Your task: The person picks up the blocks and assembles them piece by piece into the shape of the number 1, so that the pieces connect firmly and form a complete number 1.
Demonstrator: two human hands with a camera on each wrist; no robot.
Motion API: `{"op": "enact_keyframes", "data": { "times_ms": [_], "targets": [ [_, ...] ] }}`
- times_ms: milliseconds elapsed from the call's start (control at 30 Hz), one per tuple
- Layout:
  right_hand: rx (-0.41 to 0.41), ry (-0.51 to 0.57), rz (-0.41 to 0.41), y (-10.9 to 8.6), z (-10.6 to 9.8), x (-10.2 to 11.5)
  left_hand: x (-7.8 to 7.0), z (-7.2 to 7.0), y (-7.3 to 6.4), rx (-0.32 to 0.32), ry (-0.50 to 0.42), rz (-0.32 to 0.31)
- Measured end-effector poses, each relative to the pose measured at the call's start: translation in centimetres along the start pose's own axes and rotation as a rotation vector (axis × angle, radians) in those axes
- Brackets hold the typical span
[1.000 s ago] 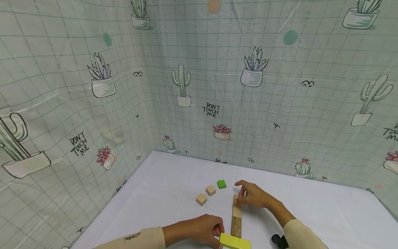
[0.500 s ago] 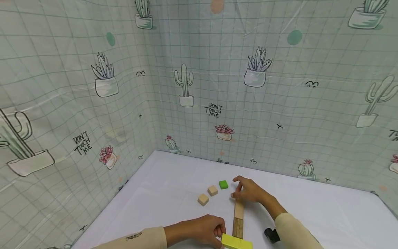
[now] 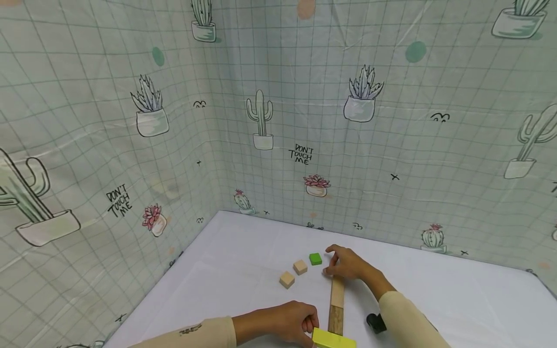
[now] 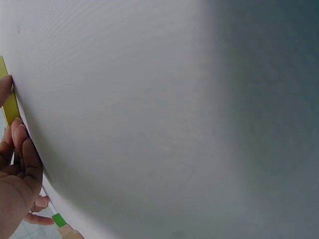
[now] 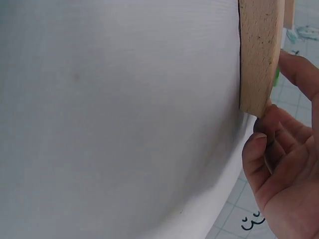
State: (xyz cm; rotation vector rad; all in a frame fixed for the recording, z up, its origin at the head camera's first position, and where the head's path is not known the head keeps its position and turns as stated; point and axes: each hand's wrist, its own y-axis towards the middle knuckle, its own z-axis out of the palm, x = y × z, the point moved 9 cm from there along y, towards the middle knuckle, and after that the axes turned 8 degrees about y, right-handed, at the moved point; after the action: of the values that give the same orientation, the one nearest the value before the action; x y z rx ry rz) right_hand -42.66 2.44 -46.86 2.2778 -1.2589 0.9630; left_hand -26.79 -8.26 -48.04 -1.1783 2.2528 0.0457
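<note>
My left hand point(image 3: 292, 320) pinches the left end of a yellow block point(image 3: 335, 339), thumb on the near side, at the bottom of the head view. Running away from the yellow block is a line of two wooden blocks: a darker, grainy one point(image 3: 336, 321) closer in and a paler one point(image 3: 337, 293) beyond it. At the far end of the pale block, my right hand point(image 3: 348, 264) holds it with thumb and fingertips, covering that end in the head view. The right wrist view shows the pale block point(image 5: 258, 55) with fingertips at its end and the thumb beside it.
Left of the line lie two small wooden cubes point(image 3: 287, 280) and a small green block point(image 3: 315, 259) on the white table point(image 3: 235, 251). A black object point(image 3: 375, 323) shows beside my right sleeve. A cloth printed with cacti point(image 3: 278, 116) hangs behind the table.
My right hand has shifted left and over the pale block's far end, which showed a second ago. The left hand stays at the yellow block. The whole head view has drifted slightly.
</note>
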Motion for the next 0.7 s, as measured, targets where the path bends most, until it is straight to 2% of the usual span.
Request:
{"op": "enact_keyframes", "data": {
  "times_ms": [300,567,700],
  "targets": [
    [0.028,-0.010,-0.015,1.0,0.7,0.4,-0.1,0.1,0.2,-0.002,0.024,0.029],
    [0.041,-0.018,-0.002,2.0,1.4,0.3,0.3,0.2,0.3,0.019,-0.017,-0.024],
    [0.047,-0.023,-0.006,2.3,1.5,0.5,0.2,0.1,0.1,0.022,-0.027,-0.019]
  ]
}}
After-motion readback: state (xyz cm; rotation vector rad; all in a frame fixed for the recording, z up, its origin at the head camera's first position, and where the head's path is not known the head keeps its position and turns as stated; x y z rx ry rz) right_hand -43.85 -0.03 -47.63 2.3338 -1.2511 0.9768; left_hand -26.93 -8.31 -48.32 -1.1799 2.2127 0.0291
